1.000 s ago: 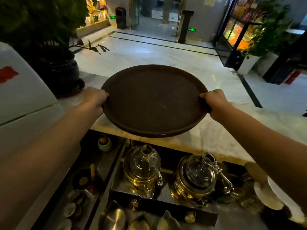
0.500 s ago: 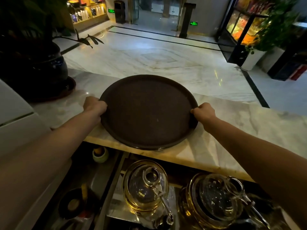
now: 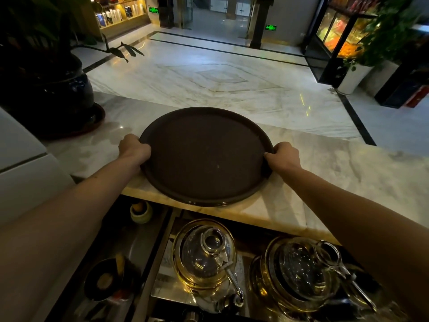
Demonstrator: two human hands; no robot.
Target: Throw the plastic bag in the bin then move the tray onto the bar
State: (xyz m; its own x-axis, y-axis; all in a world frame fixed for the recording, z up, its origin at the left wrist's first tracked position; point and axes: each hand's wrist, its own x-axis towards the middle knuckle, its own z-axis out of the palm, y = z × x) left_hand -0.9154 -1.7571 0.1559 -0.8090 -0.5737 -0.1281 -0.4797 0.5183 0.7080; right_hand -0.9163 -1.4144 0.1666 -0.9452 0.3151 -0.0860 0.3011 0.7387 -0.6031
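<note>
A round dark brown tray (image 3: 205, 156) lies flat on the pale marble bar top (image 3: 343, 173), its near rim close to the bar's front edge. My left hand (image 3: 133, 148) grips the tray's left rim. My right hand (image 3: 284, 156) grips its right rim. The tray carries nothing. No plastic bag or bin shows near the bar.
A large dark plant pot (image 3: 53, 98) on a saucer stands on the bar at the left. Below the bar, two glass teapots (image 3: 206, 256) (image 3: 299, 273) sit on gold warmers, beside a small cup (image 3: 140, 211) and dark dishes. A white appliance (image 3: 21, 163) is at far left.
The tray came down from mid-air onto the bar top and now rests flat there. Both hands stayed on its rim throughout.
</note>
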